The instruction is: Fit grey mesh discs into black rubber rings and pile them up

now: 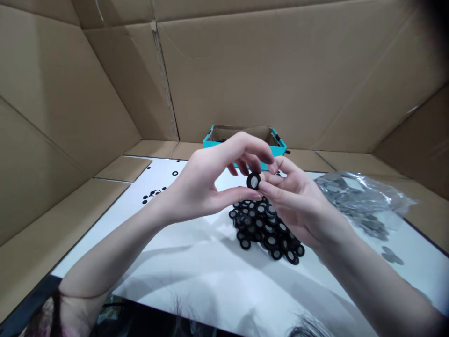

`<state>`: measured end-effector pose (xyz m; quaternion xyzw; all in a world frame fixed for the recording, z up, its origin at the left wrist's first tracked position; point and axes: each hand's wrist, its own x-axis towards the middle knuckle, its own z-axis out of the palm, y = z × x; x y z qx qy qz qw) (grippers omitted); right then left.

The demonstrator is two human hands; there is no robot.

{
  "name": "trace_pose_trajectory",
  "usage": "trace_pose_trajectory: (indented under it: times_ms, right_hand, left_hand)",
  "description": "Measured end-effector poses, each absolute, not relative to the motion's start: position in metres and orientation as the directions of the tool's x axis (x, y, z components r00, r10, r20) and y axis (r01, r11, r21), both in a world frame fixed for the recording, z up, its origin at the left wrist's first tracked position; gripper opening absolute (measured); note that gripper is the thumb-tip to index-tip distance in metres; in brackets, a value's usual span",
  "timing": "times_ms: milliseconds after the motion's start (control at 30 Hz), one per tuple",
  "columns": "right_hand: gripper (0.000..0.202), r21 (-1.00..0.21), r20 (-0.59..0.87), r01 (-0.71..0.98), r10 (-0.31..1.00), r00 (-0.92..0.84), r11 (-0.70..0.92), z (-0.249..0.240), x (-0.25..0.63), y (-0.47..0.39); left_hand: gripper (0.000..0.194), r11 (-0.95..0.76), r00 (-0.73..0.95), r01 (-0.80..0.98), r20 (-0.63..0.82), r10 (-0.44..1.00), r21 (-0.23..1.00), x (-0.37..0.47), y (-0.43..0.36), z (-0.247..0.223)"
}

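Left hand (207,181) in a wide arch, black-rimmed disc (254,181) in right hand (299,201)

bare hands (206,182), slim bare forearms (119,248)

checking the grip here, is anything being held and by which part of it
The right hand holds a black-rimmed disc by its edge; whether the left hand grips too is unclear.

Creased cardboard walls (280,70) surround a white work surface (196,262) on three sides.
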<state>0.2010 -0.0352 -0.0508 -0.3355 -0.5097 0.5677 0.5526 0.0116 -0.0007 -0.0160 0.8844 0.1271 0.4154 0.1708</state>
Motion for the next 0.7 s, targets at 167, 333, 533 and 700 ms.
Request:
trace_pose_trajectory:
  times_ms: [167, 333, 533, 700]
  right_hand:
    - [0.042, -0.946, 0.104, -0.321, 0.973, -0.208, 0.032, -0.0494, 0.2011, -0.0360]
    - [0.046, -0.953, 0.119, -0.300, 0.964, -0.240, 0.043, -0.0493, 0.1993, -0.0356]
    - [0.045, -0.954, 0.166, -0.282, 0.961, -0.221, 0.100, -0.0510, 0.1989, -0.0374]
    - [0.039, -0.956, 0.246, -0.222, 0.940, -0.237, 0.195, -0.0548, 0.2010, -0.0361]
  left_hand:
    - [0.037, -0.936, 0.629, 0.095, 0.708, 0.320, 0.338, 0.0105, 0.0002, -0.0186]
    - [0.036, -0.954, 0.666, 0.056, 0.701, 0.256, 0.295, 0.0105, -0.0003, -0.0171]
    - [0.040, -0.974, 0.672, 0.008, 0.720, 0.174, 0.228, 0.0122, 0.0008, -0.0173]
    - [0.036, -0.956, 0.717, 0.136, 0.640, 0.275, 0.259, 0.0109, -0.0025, -0.0150]
